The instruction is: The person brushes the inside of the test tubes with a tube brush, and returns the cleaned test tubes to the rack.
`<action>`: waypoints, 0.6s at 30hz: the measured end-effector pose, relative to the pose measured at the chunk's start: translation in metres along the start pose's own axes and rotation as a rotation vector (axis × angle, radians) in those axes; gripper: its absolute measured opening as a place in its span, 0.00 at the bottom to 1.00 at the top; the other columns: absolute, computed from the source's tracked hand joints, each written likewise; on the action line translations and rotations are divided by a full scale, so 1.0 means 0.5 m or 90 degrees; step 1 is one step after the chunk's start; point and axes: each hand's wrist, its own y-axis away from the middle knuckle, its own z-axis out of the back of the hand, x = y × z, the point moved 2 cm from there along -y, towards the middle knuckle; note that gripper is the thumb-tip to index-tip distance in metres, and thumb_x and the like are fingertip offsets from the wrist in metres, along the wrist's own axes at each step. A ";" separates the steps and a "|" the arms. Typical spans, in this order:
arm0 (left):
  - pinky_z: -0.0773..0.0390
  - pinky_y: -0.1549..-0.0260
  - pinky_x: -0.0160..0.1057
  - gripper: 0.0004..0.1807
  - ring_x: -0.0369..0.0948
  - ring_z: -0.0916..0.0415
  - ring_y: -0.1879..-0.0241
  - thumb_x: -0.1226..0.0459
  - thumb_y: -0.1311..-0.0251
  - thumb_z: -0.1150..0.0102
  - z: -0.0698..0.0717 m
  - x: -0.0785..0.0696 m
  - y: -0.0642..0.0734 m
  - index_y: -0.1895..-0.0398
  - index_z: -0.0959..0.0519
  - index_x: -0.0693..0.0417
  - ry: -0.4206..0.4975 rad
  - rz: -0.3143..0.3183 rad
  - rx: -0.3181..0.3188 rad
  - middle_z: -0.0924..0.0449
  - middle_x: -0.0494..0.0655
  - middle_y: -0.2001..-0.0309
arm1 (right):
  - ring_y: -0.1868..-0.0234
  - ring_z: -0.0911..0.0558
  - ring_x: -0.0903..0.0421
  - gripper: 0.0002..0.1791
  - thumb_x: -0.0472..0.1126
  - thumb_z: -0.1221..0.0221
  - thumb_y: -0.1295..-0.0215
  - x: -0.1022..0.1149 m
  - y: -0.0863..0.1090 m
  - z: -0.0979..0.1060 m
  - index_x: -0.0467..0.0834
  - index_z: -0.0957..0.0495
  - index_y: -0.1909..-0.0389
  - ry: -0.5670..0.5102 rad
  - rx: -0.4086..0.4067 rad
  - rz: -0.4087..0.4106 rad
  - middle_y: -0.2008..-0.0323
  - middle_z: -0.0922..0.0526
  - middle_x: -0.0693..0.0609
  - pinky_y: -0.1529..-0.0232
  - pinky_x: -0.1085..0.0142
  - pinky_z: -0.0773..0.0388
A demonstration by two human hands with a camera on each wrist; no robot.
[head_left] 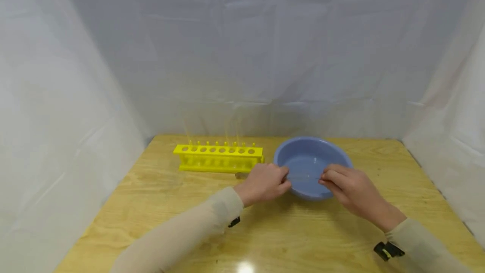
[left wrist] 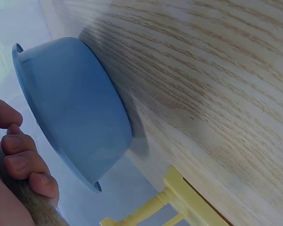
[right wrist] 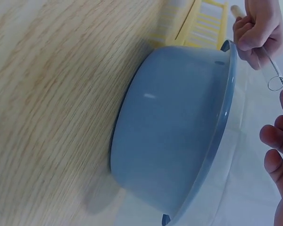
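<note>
Over the near side of a blue basin (head_left: 274, 159), my left hand (head_left: 265, 182) grips a clear glass test tube (right wrist: 270, 68), fingers curled round it. A brush with grey-brown bristles (left wrist: 34, 203) lies along the tube; its bristled end shows beyond the left side of that hand. From the tube's open mouth, facing right, runs the brush's thin twisted wire handle (right wrist: 282, 81). My right hand (head_left: 352, 188) pinches the wire's far end between thumb and fingers. Tube and wire lie roughly level between both hands, above the basin's rim.
Left of the basin stands a yellow test tube rack (head_left: 217, 151) with a row of holes and pegs. A few clear tubes (head_left: 227, 129) rise from it. The wooden table (head_left: 295, 239) is bounded by white sheeting (head_left: 242, 62) at the back and sides.
</note>
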 end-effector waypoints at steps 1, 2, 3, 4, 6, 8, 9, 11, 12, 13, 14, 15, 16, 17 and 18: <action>0.39 0.87 0.32 0.14 0.33 0.37 0.87 0.53 0.31 0.49 0.000 0.000 0.001 0.76 0.33 0.43 0.002 0.000 -0.003 0.34 0.36 0.85 | 0.72 0.23 0.66 0.16 0.49 0.48 0.23 0.000 0.001 -0.001 0.45 0.19 0.67 -0.005 0.001 -0.003 0.67 0.19 0.58 0.69 0.74 0.25; 0.39 0.87 0.32 0.14 0.33 0.37 0.87 0.53 0.31 0.49 0.000 -0.001 0.003 0.76 0.33 0.43 0.003 0.000 -0.005 0.34 0.36 0.85 | 0.72 0.24 0.67 0.15 0.48 0.47 0.23 0.000 0.002 -0.002 0.45 0.19 0.67 -0.012 0.001 -0.006 0.68 0.20 0.58 0.69 0.75 0.26; 0.40 0.87 0.33 0.14 0.33 0.38 0.87 0.53 0.31 0.49 0.000 -0.001 0.004 0.76 0.33 0.43 0.005 0.002 -0.007 0.34 0.36 0.85 | 0.72 0.24 0.67 0.13 0.47 0.46 0.24 0.000 0.003 -0.004 0.45 0.20 0.67 -0.020 0.002 -0.008 0.68 0.20 0.58 0.69 0.75 0.26; 0.40 0.87 0.33 0.14 0.33 0.38 0.87 0.54 0.32 0.49 0.000 -0.001 0.003 0.77 0.33 0.43 0.005 0.002 -0.010 0.35 0.36 0.85 | 0.73 0.25 0.68 0.11 0.45 0.44 0.25 -0.001 0.003 -0.004 0.46 0.20 0.68 -0.025 0.003 -0.009 0.68 0.21 0.59 0.70 0.76 0.27; 0.40 0.87 0.33 0.14 0.33 0.39 0.87 0.54 0.32 0.49 0.000 0.000 0.000 0.77 0.33 0.43 0.003 0.005 -0.015 0.35 0.36 0.86 | 0.74 0.28 0.70 0.05 0.39 0.38 0.31 -0.003 0.005 -0.004 0.46 0.21 0.68 -0.041 0.015 -0.020 0.69 0.22 0.60 0.71 0.78 0.29; 0.42 0.88 0.33 0.14 0.32 0.41 0.87 0.54 0.32 0.50 0.000 0.000 0.003 0.78 0.34 0.43 0.000 0.009 -0.014 0.37 0.36 0.86 | 0.75 0.30 0.72 0.08 0.33 0.33 0.38 -0.002 0.007 -0.005 0.47 0.23 0.68 -0.072 0.034 -0.052 0.70 0.24 0.62 0.72 0.79 0.32; 0.42 0.88 0.32 0.15 0.32 0.41 0.87 0.54 0.33 0.50 0.000 -0.001 0.004 0.78 0.34 0.43 0.000 0.010 -0.014 0.37 0.35 0.86 | 0.76 0.32 0.72 0.11 0.31 0.32 0.41 -0.001 0.008 -0.004 0.48 0.23 0.69 -0.091 0.047 -0.080 0.71 0.25 0.63 0.73 0.79 0.33; 0.43 0.88 0.32 0.15 0.32 0.42 0.87 0.55 0.33 0.50 0.000 -0.002 0.004 0.79 0.34 0.43 -0.003 0.010 -0.017 0.39 0.35 0.86 | 0.78 0.33 0.71 0.14 0.28 0.32 0.43 -0.001 0.009 -0.003 0.49 0.24 0.69 -0.138 0.073 -0.156 0.74 0.26 0.63 0.75 0.77 0.33; 0.43 0.88 0.32 0.15 0.32 0.43 0.87 0.55 0.33 0.50 0.000 -0.002 0.004 0.79 0.34 0.43 -0.003 0.011 -0.018 0.39 0.35 0.86 | 0.79 0.33 0.71 0.13 0.29 0.33 0.41 -0.001 0.009 -0.003 0.50 0.24 0.70 -0.167 0.085 -0.202 0.75 0.26 0.62 0.76 0.76 0.33; 0.43 0.88 0.32 0.15 0.32 0.43 0.87 0.55 0.33 0.50 0.000 -0.002 0.004 0.79 0.35 0.43 -0.004 0.011 -0.019 0.39 0.35 0.86 | 0.80 0.34 0.69 0.12 0.31 0.34 0.38 -0.001 0.009 -0.002 0.50 0.24 0.70 -0.195 0.096 -0.248 0.77 0.26 0.61 0.77 0.74 0.33; 0.43 0.88 0.33 0.15 0.32 0.43 0.87 0.55 0.33 0.50 0.000 -0.002 0.003 0.79 0.35 0.43 -0.005 0.012 -0.020 0.40 0.35 0.86 | 0.81 0.34 0.67 0.11 0.32 0.36 0.35 -0.002 0.009 -0.002 0.50 0.24 0.71 -0.223 0.107 -0.292 0.78 0.26 0.59 0.78 0.72 0.33; 0.43 0.88 0.33 0.15 0.32 0.43 0.87 0.55 0.33 0.50 0.000 -0.002 0.003 0.78 0.35 0.43 -0.006 0.013 -0.022 0.40 0.35 0.86 | 0.82 0.33 0.66 0.10 0.34 0.37 0.33 -0.003 0.008 -0.002 0.49 0.24 0.72 -0.248 0.116 -0.329 0.79 0.26 0.57 0.79 0.70 0.32; 0.43 0.88 0.33 0.15 0.33 0.43 0.87 0.55 0.33 0.50 0.000 -0.002 0.002 0.78 0.35 0.43 -0.009 0.014 -0.023 0.39 0.36 0.87 | 0.83 0.33 0.64 0.10 0.35 0.39 0.31 -0.005 0.008 -0.002 0.48 0.25 0.72 -0.272 0.124 -0.362 0.80 0.27 0.55 0.79 0.69 0.31; 0.42 0.88 0.33 0.15 0.33 0.42 0.87 0.55 0.33 0.49 -0.001 -0.001 0.002 0.78 0.35 0.43 -0.011 0.016 -0.021 0.39 0.35 0.87 | 0.84 0.32 0.61 0.10 0.37 0.39 0.30 -0.006 0.008 -0.003 0.47 0.25 0.73 -0.294 0.133 -0.390 0.81 0.27 0.53 0.79 0.67 0.31; 0.42 0.89 0.33 0.15 0.33 0.42 0.87 0.54 0.33 0.50 -0.001 -0.001 0.002 0.78 0.35 0.43 -0.015 0.016 -0.018 0.39 0.36 0.87 | 0.84 0.32 0.59 0.11 0.38 0.40 0.29 -0.008 0.008 -0.003 0.45 0.26 0.73 -0.319 0.143 -0.417 0.82 0.28 0.52 0.80 0.66 0.31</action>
